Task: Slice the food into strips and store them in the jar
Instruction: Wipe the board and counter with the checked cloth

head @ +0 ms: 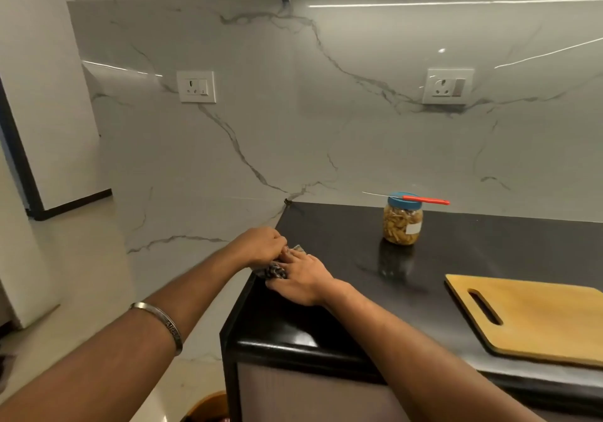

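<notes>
Both my hands bunch a patterned cloth (276, 271) at the black counter's (456, 245) left edge, left hand (261, 245) clenching it, right hand (303, 283) pressing flat-fingered, beside the cutting board (538, 320), filled jar (402, 224) and red-handled knife (424, 199) across its lid.

Both forearms are seen bare, with no sleeves in view. A plain silver metal bangle (163, 323), faintly engraved with lettering, is worn on the left wrist.
</notes>
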